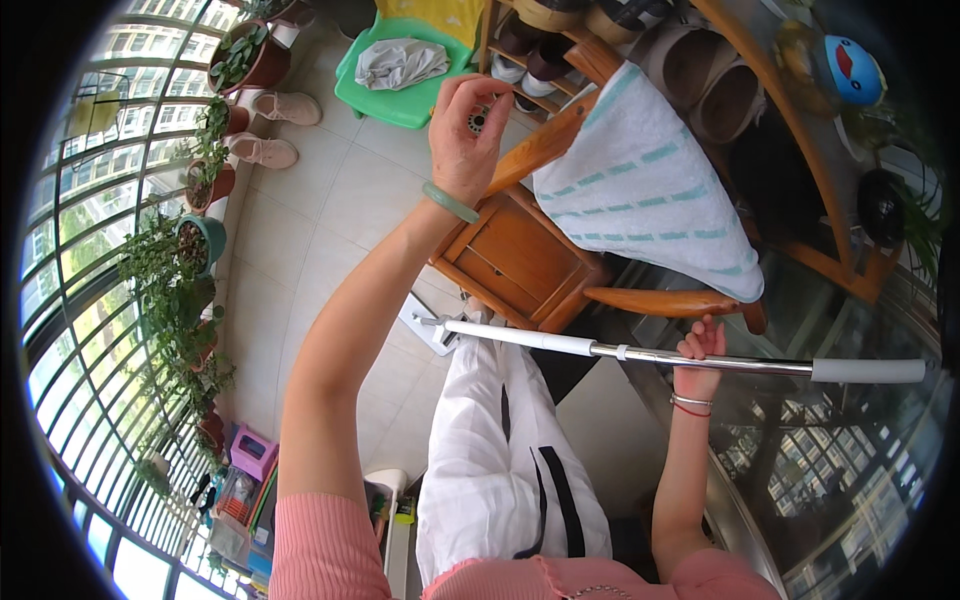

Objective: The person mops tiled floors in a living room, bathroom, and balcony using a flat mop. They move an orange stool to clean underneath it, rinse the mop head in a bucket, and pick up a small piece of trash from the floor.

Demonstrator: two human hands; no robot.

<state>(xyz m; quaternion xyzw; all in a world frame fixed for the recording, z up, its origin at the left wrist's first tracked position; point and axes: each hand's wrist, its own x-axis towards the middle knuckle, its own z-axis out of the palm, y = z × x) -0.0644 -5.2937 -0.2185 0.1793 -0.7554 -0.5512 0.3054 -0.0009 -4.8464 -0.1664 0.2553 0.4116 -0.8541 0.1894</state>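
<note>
My left hand (468, 135), with a green bangle at its wrist, is raised beside the curved wooden rail of a chair (515, 262). Its fingers curl toward the thumb; a small dark, patterned round shape shows in the loop, and I cannot tell whether it is held. Lower right, my right hand (702, 345) is closed at the silver part of a mop pole (720, 360). The pole lies nearly level, its grey-white grip at the right and a flat mop head (430, 325) on the floor. A white towel with teal dashes (640, 190) drapes over the chair.
A green plastic stool (405, 105) bears a crumpled pale cloth (402, 65). Pink shoes (265, 150) and potted plants (202, 245) line the barred window at left. A shoe rack (545, 90) stands behind the chair, and a dark glass surface (800, 470) lies at right.
</note>
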